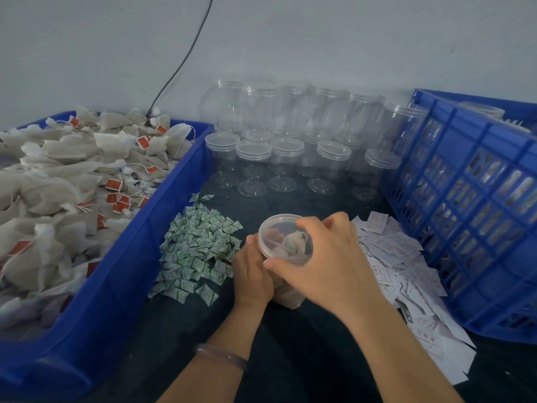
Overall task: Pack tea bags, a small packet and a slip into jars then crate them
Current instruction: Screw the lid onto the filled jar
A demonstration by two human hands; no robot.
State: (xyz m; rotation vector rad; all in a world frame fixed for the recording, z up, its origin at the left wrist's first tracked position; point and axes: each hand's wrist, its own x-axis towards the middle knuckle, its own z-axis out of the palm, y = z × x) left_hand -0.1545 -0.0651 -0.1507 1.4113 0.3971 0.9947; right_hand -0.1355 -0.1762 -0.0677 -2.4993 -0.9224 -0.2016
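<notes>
Dark surface under a pale wall: the left grip [252,274] holds a filled jar [290,298] by its side, and the right grip [328,257] curls round its lid [279,237], so capping looks under way. Many empty jars [286,154] wait behind, and this jar is not yet in the blue crate [465,119].

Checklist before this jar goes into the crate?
1. The clear round plastic lid is on the filled clear plastic jar: ok; tight: cannot tell.
2. Grip of left hand on the jar: ok.
3. Grip of right hand on the lid rim: ok.
4. Inside, tea bag and green-printed packet: ok; white slip: cannot tell.
5. Room in the blue slatted plastic crate: cannot tell.
</notes>
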